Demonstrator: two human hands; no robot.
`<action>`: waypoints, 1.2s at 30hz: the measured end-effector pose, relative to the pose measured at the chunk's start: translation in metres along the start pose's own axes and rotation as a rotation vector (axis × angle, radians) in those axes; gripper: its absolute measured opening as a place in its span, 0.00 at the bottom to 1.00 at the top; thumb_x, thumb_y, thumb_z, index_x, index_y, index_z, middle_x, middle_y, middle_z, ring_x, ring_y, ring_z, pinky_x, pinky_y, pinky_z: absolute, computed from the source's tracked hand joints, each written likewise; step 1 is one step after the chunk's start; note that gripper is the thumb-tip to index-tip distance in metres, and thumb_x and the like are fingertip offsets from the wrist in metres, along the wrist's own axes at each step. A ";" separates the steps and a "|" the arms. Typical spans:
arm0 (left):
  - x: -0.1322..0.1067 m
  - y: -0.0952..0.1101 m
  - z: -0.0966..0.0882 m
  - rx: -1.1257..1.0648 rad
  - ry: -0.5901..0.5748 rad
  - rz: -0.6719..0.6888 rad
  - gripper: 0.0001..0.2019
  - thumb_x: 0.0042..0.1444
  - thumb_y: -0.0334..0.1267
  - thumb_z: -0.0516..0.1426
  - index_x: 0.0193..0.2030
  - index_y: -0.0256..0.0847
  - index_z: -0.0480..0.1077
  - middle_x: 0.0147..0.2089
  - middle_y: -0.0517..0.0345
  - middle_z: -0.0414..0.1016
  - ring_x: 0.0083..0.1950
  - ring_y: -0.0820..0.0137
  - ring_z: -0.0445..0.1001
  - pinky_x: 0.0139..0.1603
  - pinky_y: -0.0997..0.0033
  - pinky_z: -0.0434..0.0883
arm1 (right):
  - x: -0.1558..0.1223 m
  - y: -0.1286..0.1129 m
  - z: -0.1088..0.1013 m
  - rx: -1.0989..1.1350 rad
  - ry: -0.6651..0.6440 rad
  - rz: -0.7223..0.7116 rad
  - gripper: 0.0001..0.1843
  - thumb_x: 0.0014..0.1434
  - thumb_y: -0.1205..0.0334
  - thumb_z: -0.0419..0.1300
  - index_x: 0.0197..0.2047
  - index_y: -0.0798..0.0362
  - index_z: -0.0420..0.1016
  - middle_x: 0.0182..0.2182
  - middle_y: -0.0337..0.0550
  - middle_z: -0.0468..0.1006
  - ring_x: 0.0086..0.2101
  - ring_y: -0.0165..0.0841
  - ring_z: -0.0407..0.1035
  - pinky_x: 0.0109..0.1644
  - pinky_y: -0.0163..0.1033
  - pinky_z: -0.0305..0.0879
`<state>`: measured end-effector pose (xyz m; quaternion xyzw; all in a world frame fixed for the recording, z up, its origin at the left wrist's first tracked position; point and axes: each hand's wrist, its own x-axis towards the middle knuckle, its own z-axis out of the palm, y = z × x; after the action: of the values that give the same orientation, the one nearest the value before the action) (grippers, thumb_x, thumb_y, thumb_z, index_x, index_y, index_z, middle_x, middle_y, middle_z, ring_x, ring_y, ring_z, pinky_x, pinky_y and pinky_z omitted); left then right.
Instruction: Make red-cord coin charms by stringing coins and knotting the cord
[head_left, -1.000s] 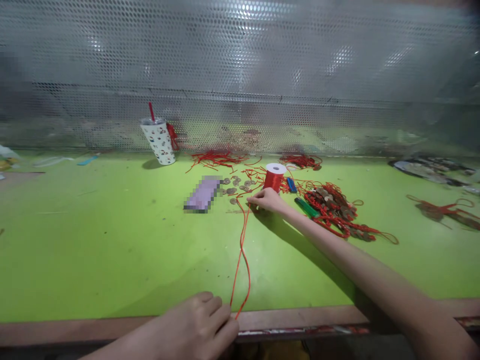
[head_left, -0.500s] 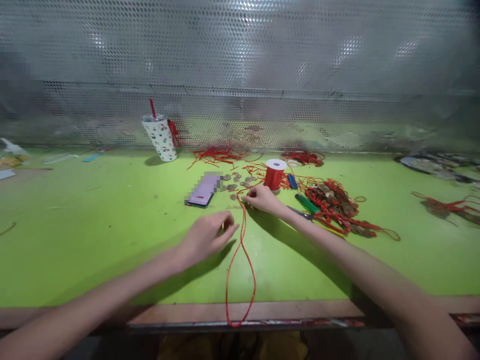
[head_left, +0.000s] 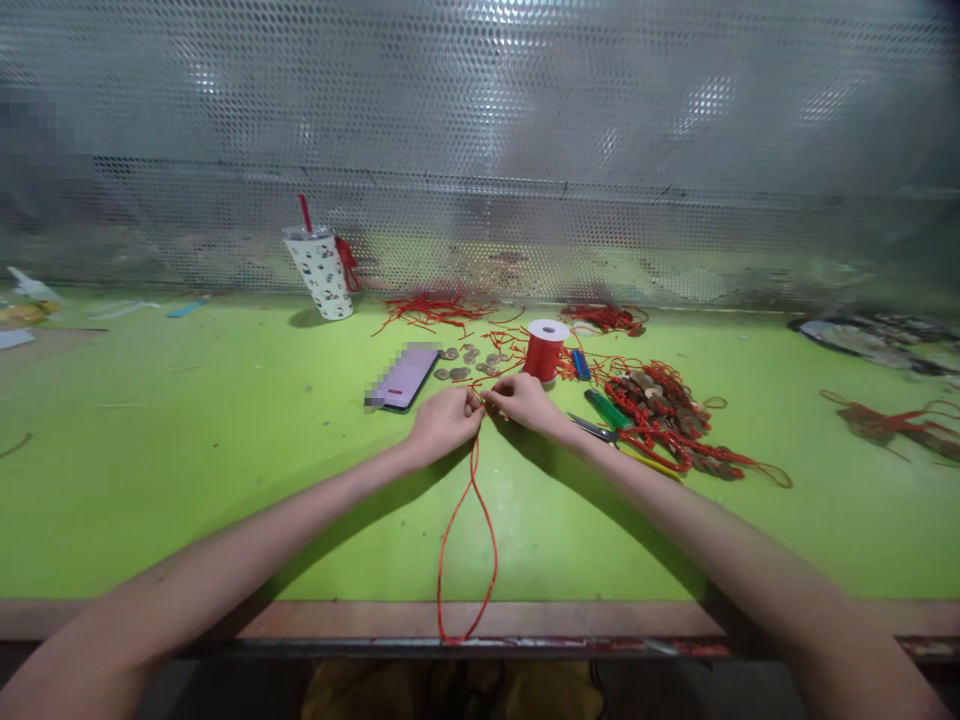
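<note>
A red cord [head_left: 494, 545] lies on the green table, its long loop hanging toward me over the front edge. Both hands meet at the cord's upper end. The fingers of my left hand [head_left: 448, 425] are closed around the cord. My right hand [head_left: 523, 402] pinches the cord's end close beside them; the fingertips nearly touch, and the exact spot they grip is small and partly covered. Several holed brass-coloured coins [head_left: 459, 373] lie just beyond my hands. A red spool of cord [head_left: 544, 355] with a white top stands behind my right hand.
A phone [head_left: 409, 378] lies left of the coins. Right of my hand are scissors [head_left: 592, 428], a green-handled tool [head_left: 607, 409], a blue lighter [head_left: 580, 364] and a pile of corded coins [head_left: 660, 400]. A patterned tumbler [head_left: 322, 275] stands before the perforated metal wall [head_left: 480, 220].
My left hand has moved forward and right, and its fingers have closed on the cord beside my right hand. The cord's loop has shifted slightly left.
</note>
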<state>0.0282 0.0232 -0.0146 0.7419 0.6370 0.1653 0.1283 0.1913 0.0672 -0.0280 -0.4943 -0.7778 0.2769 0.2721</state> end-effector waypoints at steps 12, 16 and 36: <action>-0.004 -0.004 -0.001 0.044 0.017 0.148 0.05 0.61 0.34 0.57 0.37 0.38 0.75 0.35 0.55 0.80 0.37 0.64 0.77 0.36 0.68 0.64 | -0.011 0.008 -0.015 -0.112 0.126 -0.231 0.15 0.64 0.69 0.56 0.52 0.60 0.76 0.41 0.52 0.81 0.38 0.36 0.74 0.44 0.39 0.69; -0.007 -0.005 -0.006 0.104 0.024 0.193 0.07 0.63 0.34 0.55 0.41 0.37 0.74 0.39 0.51 0.80 0.40 0.62 0.77 0.39 0.67 0.66 | -0.018 0.013 -0.021 -0.375 -0.001 -0.531 0.24 0.65 0.68 0.57 0.64 0.53 0.70 0.53 0.56 0.74 0.44 0.39 0.74 0.47 0.45 0.72; -0.028 -0.020 -0.019 0.384 0.038 0.335 0.12 0.70 0.34 0.48 0.47 0.34 0.71 0.44 0.42 0.78 0.42 0.59 0.78 0.38 0.66 0.66 | -0.001 0.012 -0.011 -0.610 -0.076 -0.691 0.14 0.73 0.60 0.54 0.48 0.57 0.79 0.42 0.51 0.77 0.32 0.31 0.70 0.34 0.37 0.67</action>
<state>-0.0017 -0.0021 -0.0081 0.8447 0.5272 0.0741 -0.0558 0.2068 0.0723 -0.0284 -0.2530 -0.9524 -0.0538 0.1617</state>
